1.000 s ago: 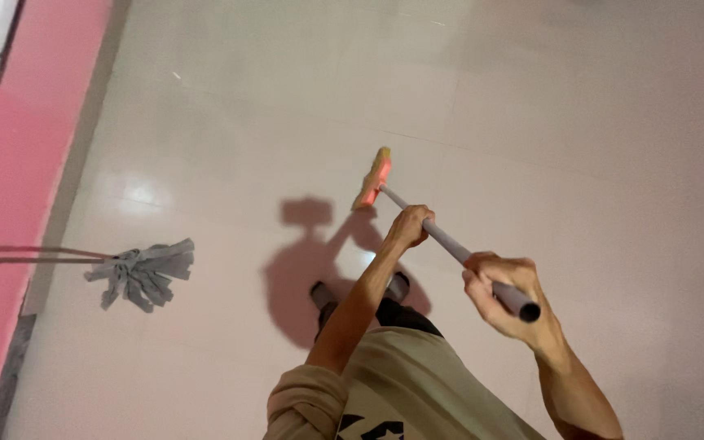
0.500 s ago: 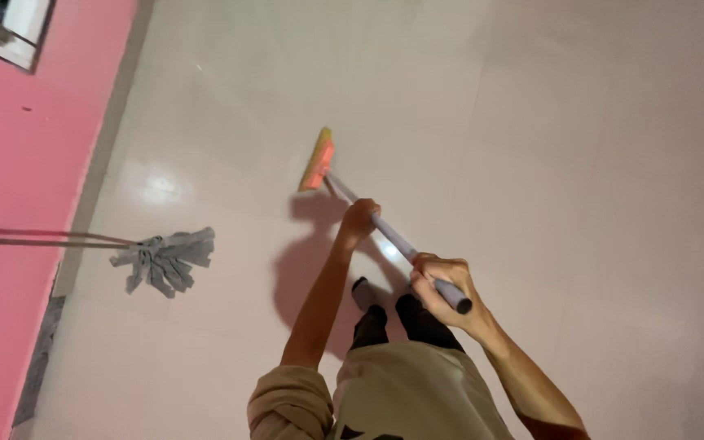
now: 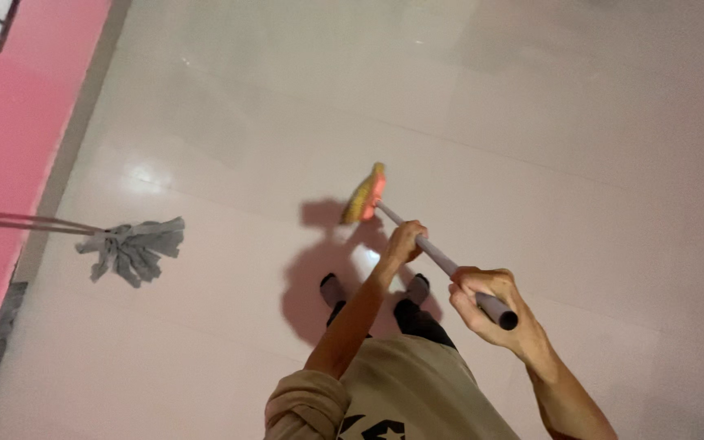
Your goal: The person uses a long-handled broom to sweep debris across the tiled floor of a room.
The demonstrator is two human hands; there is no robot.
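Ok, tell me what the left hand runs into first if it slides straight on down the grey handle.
The left hand grips the grey handle. Straight on down it, the first thing is the orange brush head on the pale tiled floor; bare handle lies between.

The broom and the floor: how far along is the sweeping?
Done: no dirt pile or swept patch shows on the glossy floor, so progress cannot be judged. In hand: the left hand and right hand grip the grey handle, and the broom head touches the floor. Left: the grey string mop lies untouched by the pink wall.
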